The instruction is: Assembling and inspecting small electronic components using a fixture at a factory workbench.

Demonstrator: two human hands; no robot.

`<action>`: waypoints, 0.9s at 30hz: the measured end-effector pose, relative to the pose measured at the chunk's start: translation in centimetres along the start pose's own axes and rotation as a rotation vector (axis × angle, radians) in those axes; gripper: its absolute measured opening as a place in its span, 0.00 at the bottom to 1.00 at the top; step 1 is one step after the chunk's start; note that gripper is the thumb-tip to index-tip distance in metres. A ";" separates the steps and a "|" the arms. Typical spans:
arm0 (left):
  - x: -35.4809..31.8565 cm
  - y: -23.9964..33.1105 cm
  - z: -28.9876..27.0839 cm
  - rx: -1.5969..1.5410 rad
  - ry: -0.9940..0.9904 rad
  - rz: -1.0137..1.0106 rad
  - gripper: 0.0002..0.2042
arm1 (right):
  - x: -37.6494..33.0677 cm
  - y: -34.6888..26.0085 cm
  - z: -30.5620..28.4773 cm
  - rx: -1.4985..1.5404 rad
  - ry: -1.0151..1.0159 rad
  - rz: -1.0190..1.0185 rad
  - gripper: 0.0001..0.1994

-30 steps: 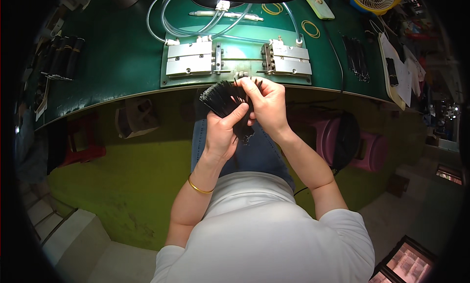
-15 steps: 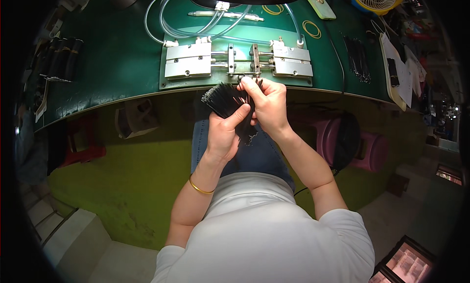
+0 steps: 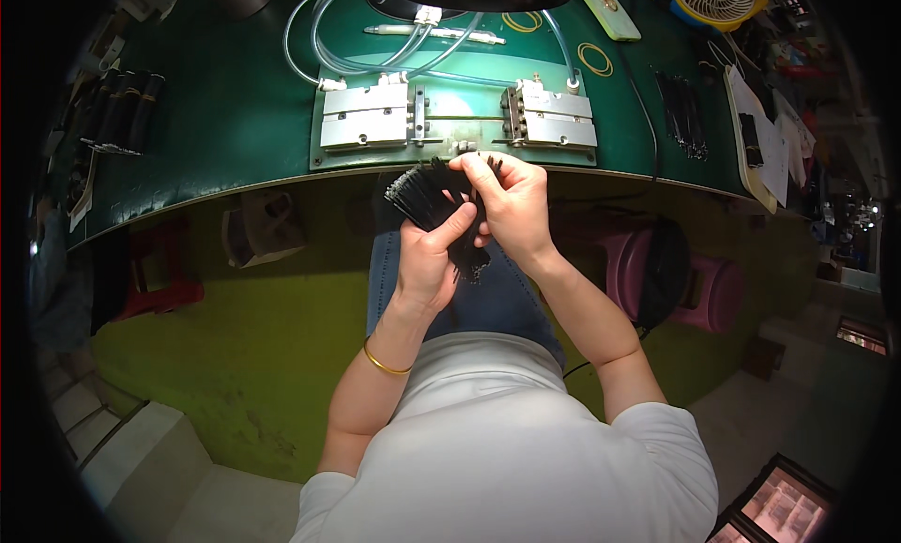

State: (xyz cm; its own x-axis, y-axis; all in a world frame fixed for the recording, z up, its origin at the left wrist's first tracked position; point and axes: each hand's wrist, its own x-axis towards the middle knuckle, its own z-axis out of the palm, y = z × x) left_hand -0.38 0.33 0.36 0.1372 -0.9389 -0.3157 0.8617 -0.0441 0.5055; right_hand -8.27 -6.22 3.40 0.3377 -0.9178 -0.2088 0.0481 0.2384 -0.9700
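Note:
My left hand (image 3: 430, 260) is closed round a fanned bundle of thin black wires (image 3: 420, 194), thumb on top. Their pale, shiny ends point to the upper left, and more wire ends hang below my fingers. My right hand (image 3: 516, 203) is closed against the bundle's right side, thumb and forefinger pinched near its top. A few black wires stick out between those fingers; the exact grip is partly hidden. Just beyond my hands, at the table edge, sits a metal fixture with a left air cylinder (image 3: 364, 118) and a right air cylinder (image 3: 556, 118), their jaws apart.
Clear air hoses (image 3: 328, 50) loop behind the fixture, near a white pen (image 3: 436, 34). Yellow rubber bands (image 3: 594, 60), a phone (image 3: 610, 10) and a fan (image 3: 718, 0) are farther right. Black wire bundles lie left (image 3: 127, 107) and right (image 3: 682, 113). A pink stool (image 3: 633, 261) stands below.
The fixture's two jaws have drawn back from the middle toward their cylinders, widening the gap. My hands have barely shifted and still hold the black wires.

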 end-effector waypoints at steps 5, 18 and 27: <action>0.1 0.0 0.1 0.006 0.013 -0.004 0.04 | 0.3 0.2 0.0 -0.009 0.033 0.027 0.11; 0.3 0.0 0.4 0.039 -0.009 0.000 0.06 | 0.6 0.4 -0.4 0.009 0.042 0.048 0.13; 0.1 0.1 0.0 -0.028 -0.052 -0.012 0.05 | -0.1 0.5 -0.4 -0.037 -0.031 -0.065 0.12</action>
State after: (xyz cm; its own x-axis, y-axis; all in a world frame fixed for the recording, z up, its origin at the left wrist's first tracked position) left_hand -0.32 0.28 0.37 0.1020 -0.9549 -0.2789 0.8764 -0.0464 0.4794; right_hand -8.64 -6.14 2.92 0.3639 -0.9206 -0.1415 0.0364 0.1658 -0.9855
